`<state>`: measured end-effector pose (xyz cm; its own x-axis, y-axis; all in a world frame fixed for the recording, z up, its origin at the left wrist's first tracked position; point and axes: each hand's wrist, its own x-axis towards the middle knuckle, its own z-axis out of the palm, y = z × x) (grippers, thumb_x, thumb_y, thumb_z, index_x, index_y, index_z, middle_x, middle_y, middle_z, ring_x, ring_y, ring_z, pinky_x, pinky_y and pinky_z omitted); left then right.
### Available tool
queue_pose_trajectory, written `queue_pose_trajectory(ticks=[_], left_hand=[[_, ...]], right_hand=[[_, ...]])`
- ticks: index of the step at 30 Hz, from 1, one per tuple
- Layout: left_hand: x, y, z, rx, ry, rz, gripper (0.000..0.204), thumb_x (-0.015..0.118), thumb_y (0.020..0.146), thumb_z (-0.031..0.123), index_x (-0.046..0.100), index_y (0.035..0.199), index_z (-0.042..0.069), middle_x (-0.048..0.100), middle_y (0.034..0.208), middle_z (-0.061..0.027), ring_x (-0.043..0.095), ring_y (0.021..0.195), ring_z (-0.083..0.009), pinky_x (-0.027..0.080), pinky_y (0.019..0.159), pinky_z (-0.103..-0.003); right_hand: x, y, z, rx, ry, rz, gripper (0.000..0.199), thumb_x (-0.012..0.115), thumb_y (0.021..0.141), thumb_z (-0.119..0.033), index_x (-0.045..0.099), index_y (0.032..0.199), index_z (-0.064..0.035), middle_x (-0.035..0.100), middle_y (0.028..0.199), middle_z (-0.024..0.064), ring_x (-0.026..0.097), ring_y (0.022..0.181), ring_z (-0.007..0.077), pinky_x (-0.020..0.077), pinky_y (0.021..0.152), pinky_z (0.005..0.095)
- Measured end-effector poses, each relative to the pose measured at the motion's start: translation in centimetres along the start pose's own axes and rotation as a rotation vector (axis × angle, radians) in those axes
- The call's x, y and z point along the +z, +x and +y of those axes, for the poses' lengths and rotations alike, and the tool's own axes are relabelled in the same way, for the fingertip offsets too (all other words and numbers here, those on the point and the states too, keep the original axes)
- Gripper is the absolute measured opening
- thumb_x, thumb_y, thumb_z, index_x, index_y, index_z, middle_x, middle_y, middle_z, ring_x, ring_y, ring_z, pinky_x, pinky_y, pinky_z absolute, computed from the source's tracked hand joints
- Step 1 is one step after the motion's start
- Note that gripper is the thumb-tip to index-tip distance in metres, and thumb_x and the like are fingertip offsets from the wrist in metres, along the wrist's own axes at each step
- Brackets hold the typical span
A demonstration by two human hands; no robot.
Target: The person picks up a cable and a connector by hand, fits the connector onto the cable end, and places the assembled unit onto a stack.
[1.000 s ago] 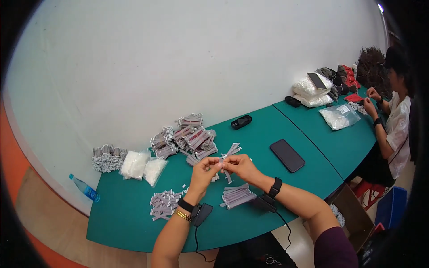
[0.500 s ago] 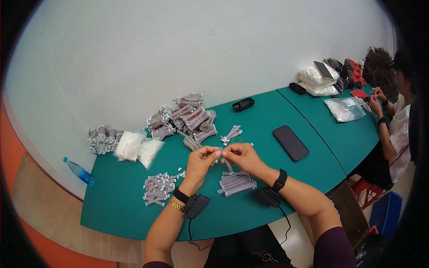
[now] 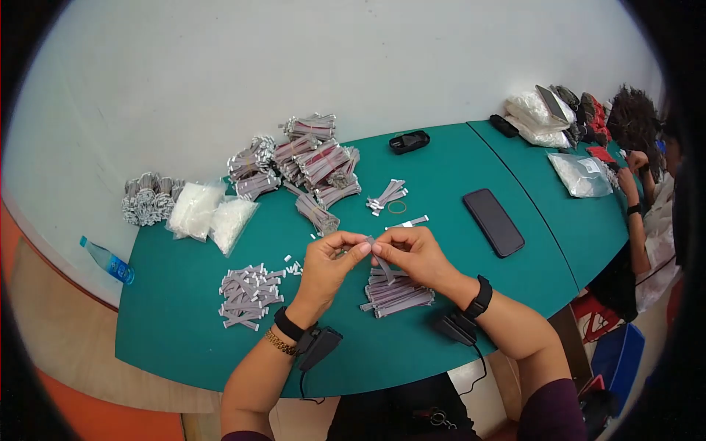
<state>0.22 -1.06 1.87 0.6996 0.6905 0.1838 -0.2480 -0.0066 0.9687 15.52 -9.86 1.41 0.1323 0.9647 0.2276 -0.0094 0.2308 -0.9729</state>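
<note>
My left hand [image 3: 329,266] and my right hand [image 3: 418,257] meet fingertip to fingertip over the table, both pinching one short grey ribbon cable [image 3: 383,268]. Its tail hangs down toward me; the end between the fingers is mostly hidden. Below the right hand lies a neat stack of similar cables [image 3: 401,296] with white ends. A looser heap of cables [image 3: 248,295] is to the left of my left wrist, and small white connectors [image 3: 293,268] are scattered beside that hand. Just beyond my right hand rests a single cable [image 3: 407,223].
Tied cable bundles [image 3: 316,163] pile up against the wall, near clear bags of white parts [image 3: 197,209]. A few cables [image 3: 387,195] lie by a rubber band [image 3: 397,207]. A phone [image 3: 493,223] is at right; a bottle [image 3: 107,260] stands left. Another person's hand [image 3: 627,181] works far right.
The whole view has shifted a little. Both hands keep their pinch on the ribbon cable, and the single cable beyond the right hand shows more fully.
</note>
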Motion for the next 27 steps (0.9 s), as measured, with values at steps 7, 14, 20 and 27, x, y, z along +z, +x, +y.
queue_pose_trajectory(ticks=[7, 14, 20, 27], left_hand=[[0.1, -0.2, -0.5, 0.036, 0.025, 0.005, 0.013, 0.064, 0.082, 0.013, 0.062, 0.087, 0.002, 0.060, 0.078, 0.0008, 0.048, 0.065, -0.0041, 0.037, 0.058, -0.018], [0.2, -0.3, -1.0, -0.007, -0.027, 0.035, 0.010, 0.062, 0.083, 0.012, 0.061, 0.086, 0.003, 0.060, 0.079, 0.0003, 0.048, 0.067, -0.0045, 0.038, 0.060, -0.018], [0.8, -0.7, -1.1, 0.012, -0.048, 0.086, 0.006, 0.060, 0.084, 0.006, 0.059, 0.086, 0.001, 0.060, 0.080, -0.0024, 0.054, 0.070, -0.0069, 0.044, 0.067, -0.021], [1.6, -1.1, -1.4, 0.030, -0.080, 0.138, 0.006, 0.059, 0.085, 0.009, 0.058, 0.087, 0.004, 0.060, 0.085, -0.0016, 0.052, 0.074, -0.0063, 0.038, 0.065, -0.020]], right_hand=[[0.1, -0.1, 0.5, 0.032, -0.058, -0.005, 0.017, 0.058, 0.088, -0.016, 0.063, 0.083, -0.0005, 0.063, 0.075, 0.0004, 0.052, 0.067, 0.0028, 0.0412, 0.058, 0.0182], [0.1, -0.2, 0.3, 0.039, -0.036, -0.007, 0.016, 0.057, 0.089, -0.015, 0.061, 0.086, 0.0003, 0.064, 0.076, 0.0035, 0.057, 0.067, 0.0054, 0.0453, 0.060, 0.0196], [1.0, -0.3, -0.1, 0.158, 0.246, 0.039, 0.014, 0.055, 0.089, -0.013, 0.057, 0.091, 0.0007, 0.064, 0.078, 0.0061, 0.059, 0.066, 0.0076, 0.0473, 0.058, 0.0209], [1.1, -0.2, 0.6, 0.148, 0.303, 0.036, 0.013, 0.056, 0.088, -0.015, 0.055, 0.087, -0.0022, 0.059, 0.071, 0.0032, 0.055, 0.059, 0.0068, 0.0447, 0.052, 0.0192]])
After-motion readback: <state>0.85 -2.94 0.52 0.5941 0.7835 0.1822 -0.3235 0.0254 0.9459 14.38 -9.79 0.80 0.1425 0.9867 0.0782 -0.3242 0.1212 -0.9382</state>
